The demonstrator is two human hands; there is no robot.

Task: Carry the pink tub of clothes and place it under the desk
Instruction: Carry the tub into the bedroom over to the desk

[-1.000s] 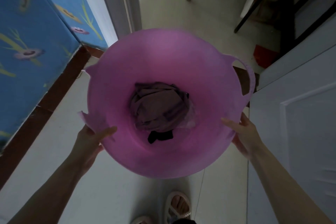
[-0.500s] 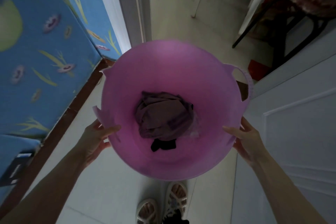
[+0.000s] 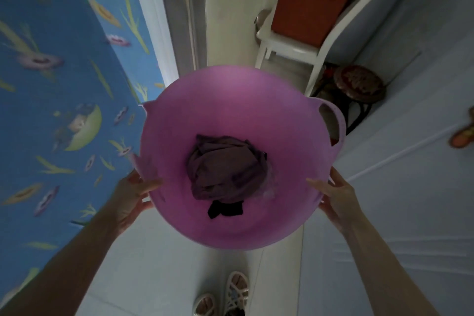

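**Tub in transit, doorway ahead**

Since the earlier frames you have walked forward: the white chair [image 3: 289,43] with its red-orange cushion [image 3: 313,0] now fills the upper view, and the round dark stool [image 3: 359,84] sits just past the tub's right handle. The blue floral wall [image 3: 51,84] has slid further along your left.

- Left hand [image 3: 130,197]: clasped on the near-left rim, thumb hooked inside, fingers under the wall. Grip unchanged.
- Right hand [image 3: 336,195]: clasped on the near-right rim in the same way, thumb inside. Grip unchanged.
- Pink tub [image 3: 230,110]: held in the air between both hands, clear of the floor, mouth up and roughly level. Two opposed holds keep the soft wall from folding and the load from tipping, as judged.
- Clothes [image 3: 225,169]: a dark purple bundle at the tub's bottom centre, a black piece [image 3: 225,209] showing at its near edge.
- White door [image 3: 397,187]: close along your right.
- Sandalled feet [image 3: 220,297]: on pale floor tiles below the tub.
- Desk: not identifiable in view; placing not yet begun.
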